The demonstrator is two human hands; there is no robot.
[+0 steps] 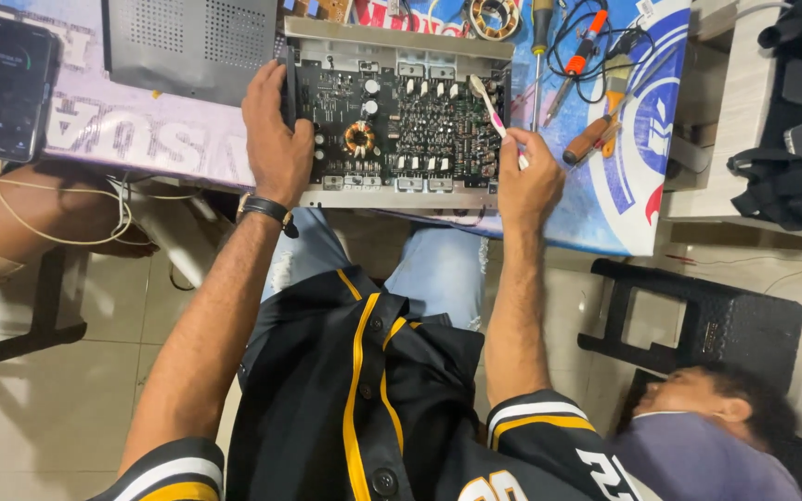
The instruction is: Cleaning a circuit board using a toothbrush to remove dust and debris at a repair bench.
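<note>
An open amplifier chassis with a dark circuit board [401, 116] lies on the table's front edge, packed with capacitors and a copper coil. My left hand [276, 130] grips the chassis's left end, a dark band on its wrist. My right hand [526, 176] holds a pink and white toothbrush [489, 107], whose head rests over the board's right side.
A grey perforated metal cover [192, 42] lies at the back left, a phone [4, 88] at far left. Orange-handled screwdrivers [591, 137] and cables lie right of the board. Another person [707, 436] sits low at the bottom right beside a black stool [698, 320].
</note>
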